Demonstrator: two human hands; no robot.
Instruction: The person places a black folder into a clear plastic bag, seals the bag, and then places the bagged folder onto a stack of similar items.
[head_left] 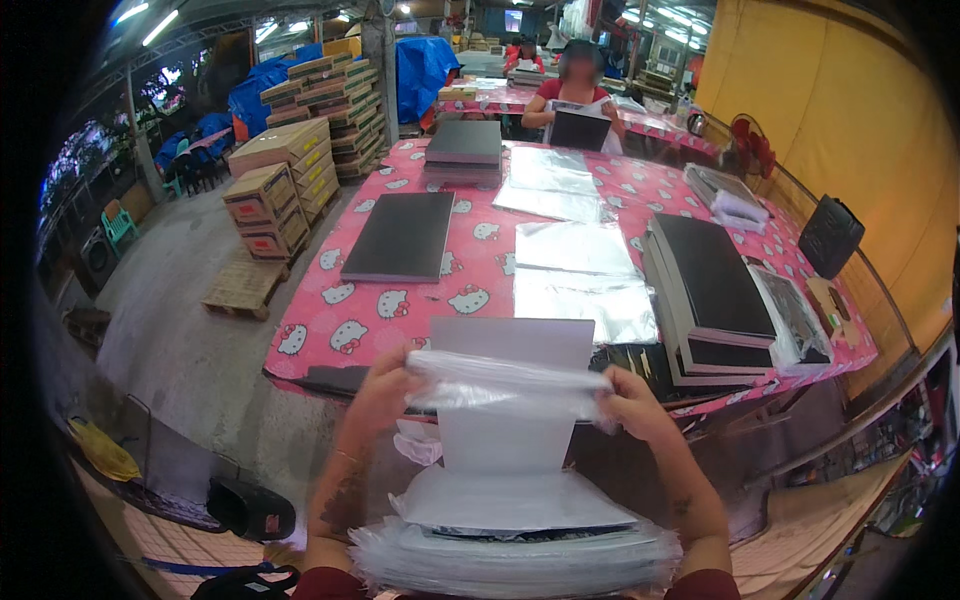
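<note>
My left hand and my right hand each grip one end of a clear plastic bag, bunched and stretched across a flat grey panel that stands upright between them. Below my hands, on my lap, a pale sheet rests on a thick stack of clear plastic bags.
The pink patterned table carries a dark flat panel, silvery bags, a stack of dark panels at right and another at the far end. A person sits opposite. Cardboard boxes and a pallet stand left.
</note>
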